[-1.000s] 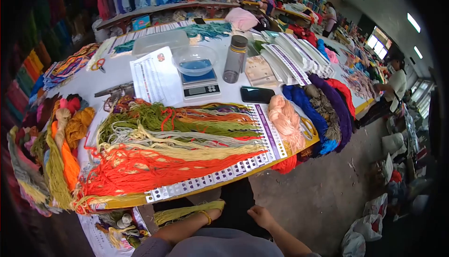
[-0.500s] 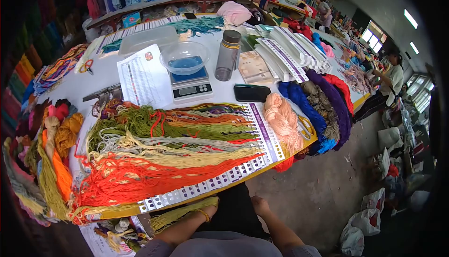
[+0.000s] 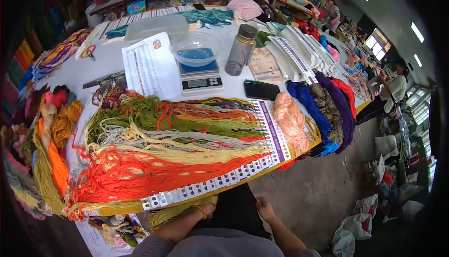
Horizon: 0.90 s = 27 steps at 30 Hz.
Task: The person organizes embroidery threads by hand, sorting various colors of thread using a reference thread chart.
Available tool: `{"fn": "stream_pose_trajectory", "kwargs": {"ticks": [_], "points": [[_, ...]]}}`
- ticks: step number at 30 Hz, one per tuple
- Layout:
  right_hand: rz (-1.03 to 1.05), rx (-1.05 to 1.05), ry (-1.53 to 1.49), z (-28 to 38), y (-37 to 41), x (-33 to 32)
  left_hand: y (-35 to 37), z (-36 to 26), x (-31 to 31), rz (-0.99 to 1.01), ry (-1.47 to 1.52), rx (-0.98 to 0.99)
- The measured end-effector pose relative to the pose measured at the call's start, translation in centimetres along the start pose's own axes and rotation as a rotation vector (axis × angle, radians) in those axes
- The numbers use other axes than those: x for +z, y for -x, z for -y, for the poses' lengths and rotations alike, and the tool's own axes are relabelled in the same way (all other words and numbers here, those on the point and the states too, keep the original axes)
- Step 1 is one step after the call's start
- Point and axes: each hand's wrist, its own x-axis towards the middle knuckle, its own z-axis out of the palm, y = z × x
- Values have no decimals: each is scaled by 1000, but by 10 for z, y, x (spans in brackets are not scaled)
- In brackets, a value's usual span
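Observation:
At the table's front edge, my left hand (image 3: 208, 209) is closed at the end of a yellow-green thread hank (image 3: 170, 211), which hangs to its left. My right hand (image 3: 265, 209) is apart from it, over the dark trousers, with fingers curled together; whatever they pinch is too small to make out. Above both hands lies a punched white card strip (image 3: 206, 187). Long orange-red threads (image 3: 126, 177) are spread over the table beside it. Olive, grey and cream threads run toward a second punched card (image 3: 273, 133) with a purple band.
A peach skein (image 3: 290, 121) and yellow-handled scissors (image 3: 311, 129) lie at the right corner. Behind are a phone (image 3: 261, 89), a scale (image 3: 201, 83) bearing a clear bowl (image 3: 195, 48), a bottle (image 3: 241, 51) and printed sheets (image 3: 148, 65). A person (image 3: 395, 86) works at right.
The view has shifted, so the tabletop things sit slightly further right. My right hand has risen slightly and its fingers show more closed. My left hand stays by the thread hank.

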Motion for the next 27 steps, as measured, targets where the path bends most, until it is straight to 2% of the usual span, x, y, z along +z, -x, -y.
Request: {"fn": "stream_pose_trajectory", "kwargs": {"ticks": [1, 2, 3, 4, 6, 7, 8, 10, 12, 13, 14, 15, 17, 18, 20, 22, 23, 25, 27], "points": [[1, -59, 145, 23, 2, 1, -3, 12, 2, 5, -108, 133], [14, -66, 146, 30, 0, 4, -6, 23, 2, 6, -222, 265], [-57, -182, 183, 35, -2, 9, -7, 34, 2, 9, -338, 397], [-132, -297, 221, 39, -2, 13, -8, 39, 8, 0, -337, 390], [-156, -292, 325, 41, -3, 14, -12, 36, 27, -398, -284, 536], [-187, -281, 428, 42, -5, 14, 11, 12, 10, -256, -338, 511], [-193, -287, 432, 41, -3, 13, 14, 6, 8, -262, -337, 518], [-164, -177, 394, 39, 4, 9, 22, -8, 8, -405, -355, 505], [-158, -183, 394, 38, 15, 7, 27, -18, -3, -222, -177, 371], [-139, -188, 381, 39, 22, 5, 32, -20, -1, -353, -135, 374], [-121, -183, 399, 40, 24, 3, 39, -15, -3, -379, -63, 509], [-120, -194, 479, 43, 22, 5, 65, -24, -18, -394, -142, 548], [-116, -212, 599, 56, 17, 12, 68, -11, -16, -130, 329, 244], [-112, -216, 646, 64, 15, 16, 83, -13, -23, -137, 343, 220], [-103, -283, 798, 66, 7, 24, 134, -29, -46, -205, 626, 428], [-114, -340, 822, 62, 4, 29, 174, -34, -61, -236, 736, 564], [-154, -406, 834, 65, 2, 31, 201, -36, -71, -179, 840, 443], [-159, -428, 868, 70, 3, 35, 247, -30, -80, -190, 1127, 356], [-169, -449, 901, 79, 4, 37, 285, -18, -87, -286, 1243, 530]]}}
